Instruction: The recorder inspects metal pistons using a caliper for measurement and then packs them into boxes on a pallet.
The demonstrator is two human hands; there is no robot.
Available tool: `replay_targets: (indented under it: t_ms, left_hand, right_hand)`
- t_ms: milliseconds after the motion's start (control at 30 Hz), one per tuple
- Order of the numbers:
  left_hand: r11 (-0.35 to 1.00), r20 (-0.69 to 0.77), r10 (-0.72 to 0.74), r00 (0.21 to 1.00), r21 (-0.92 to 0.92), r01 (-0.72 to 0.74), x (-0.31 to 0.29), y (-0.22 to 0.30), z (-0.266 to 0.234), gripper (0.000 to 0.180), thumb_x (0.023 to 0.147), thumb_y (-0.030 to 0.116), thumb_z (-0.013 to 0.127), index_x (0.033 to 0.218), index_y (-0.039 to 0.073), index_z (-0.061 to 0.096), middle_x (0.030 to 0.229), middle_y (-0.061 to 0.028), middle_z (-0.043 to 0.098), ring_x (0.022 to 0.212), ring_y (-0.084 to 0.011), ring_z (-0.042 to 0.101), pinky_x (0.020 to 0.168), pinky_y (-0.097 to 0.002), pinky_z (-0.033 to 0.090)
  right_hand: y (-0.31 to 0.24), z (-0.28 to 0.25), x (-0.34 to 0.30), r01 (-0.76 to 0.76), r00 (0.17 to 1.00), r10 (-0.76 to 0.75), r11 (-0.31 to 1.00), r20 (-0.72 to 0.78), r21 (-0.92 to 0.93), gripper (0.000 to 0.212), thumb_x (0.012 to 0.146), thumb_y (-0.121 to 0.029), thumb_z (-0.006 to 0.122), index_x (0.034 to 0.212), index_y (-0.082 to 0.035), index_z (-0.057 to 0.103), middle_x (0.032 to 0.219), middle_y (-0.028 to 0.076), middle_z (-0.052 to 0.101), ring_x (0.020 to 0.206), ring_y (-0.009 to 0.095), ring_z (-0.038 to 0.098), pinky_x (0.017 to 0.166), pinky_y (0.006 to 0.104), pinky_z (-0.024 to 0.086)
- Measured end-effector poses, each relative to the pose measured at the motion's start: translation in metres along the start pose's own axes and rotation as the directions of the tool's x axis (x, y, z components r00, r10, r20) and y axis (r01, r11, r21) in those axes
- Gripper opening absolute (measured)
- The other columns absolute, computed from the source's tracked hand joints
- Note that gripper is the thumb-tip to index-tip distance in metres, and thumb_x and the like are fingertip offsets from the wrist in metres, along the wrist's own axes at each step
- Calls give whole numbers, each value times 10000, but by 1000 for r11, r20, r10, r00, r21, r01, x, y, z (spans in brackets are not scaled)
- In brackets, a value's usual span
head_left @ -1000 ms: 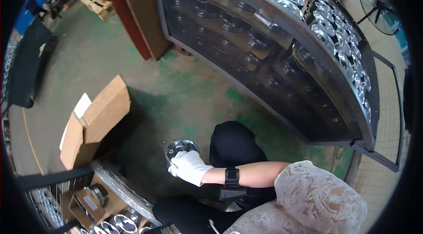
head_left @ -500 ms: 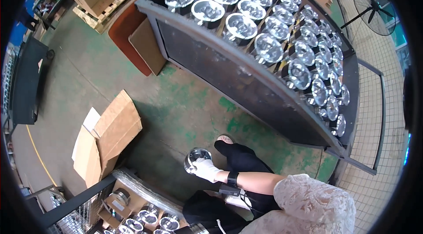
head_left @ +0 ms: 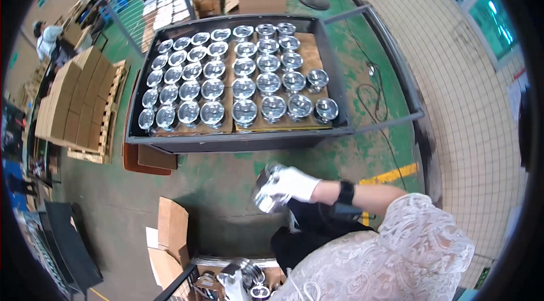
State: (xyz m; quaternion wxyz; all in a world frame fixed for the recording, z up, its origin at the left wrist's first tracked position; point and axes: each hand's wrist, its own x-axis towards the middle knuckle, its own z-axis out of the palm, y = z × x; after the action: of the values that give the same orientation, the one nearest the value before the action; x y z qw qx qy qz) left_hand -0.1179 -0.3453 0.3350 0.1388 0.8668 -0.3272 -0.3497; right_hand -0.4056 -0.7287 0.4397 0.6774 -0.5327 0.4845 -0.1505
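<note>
My right hand (head_left: 296, 183), in a white glove, is closed around a shiny round silver part (head_left: 267, 189) over the floor; both are slightly blurred. At the lower edge, my left hand (head_left: 235, 288), also white-gloved, is partly cut off. Its fingers seem closed on another shiny, ribbed silver part (head_left: 247, 270), above a crate holding similar parts (head_left: 260, 292). In front stands a dark metal cart (head_left: 243, 143) with rows of silver parts (head_left: 244, 109) that have wide, dish-like tops, standing on cardboard sheets.
An opened cardboard box (head_left: 171, 227) is at lower left. An orange-brown bin (head_left: 146, 166) leans by the cart's left end. Cartons (head_left: 76, 103) are stacked on a wooden pallet (head_left: 110, 120). A cable (head_left: 391, 154) lies right of the cart. Another person (head_left: 50, 40) is far left.
My view has turned to face the cart squarely. My right hand has risen toward the cart with the silver part. My left hand now shows at the lower edge.
</note>
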Motion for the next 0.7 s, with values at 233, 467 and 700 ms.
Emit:
replay_targets:
  t_ms: [233,467,700]
  left_hand:
    - [745,57,-239,969,-630,221,15,225,-50,516,973,253,666,1377,-12,486,1211,-102,572,1048,-192,532,910,-308,460]
    - [924,83,-146,986,-345,166,81,322,-45,419,994,196,608,1358,7,521,1051,-160,647,896,-250,599,816,-384,508]
    - [847,223,435,872,228,-480,133,425,-49,550,857,14,604,1398,53,511,1168,-277,616,1034,-458,603,902,-476,510]
  right_hand:
    - [-59,-212,10,-4,927,-117,947,-356,-321,397,847,-357,763,924,31,725,807,75,700,748,123,635,700,301,518]
    - [-55,-406,144,-170,856,-271,657,-440,-734,309,839,-349,628,844,-52,712,846,202,686,803,381,665,760,473,514]
    - [26,-516,299,-276,856,-237,544,-460,-793,172,800,-194,647,878,-77,747,887,209,700,839,382,679,777,476,536]
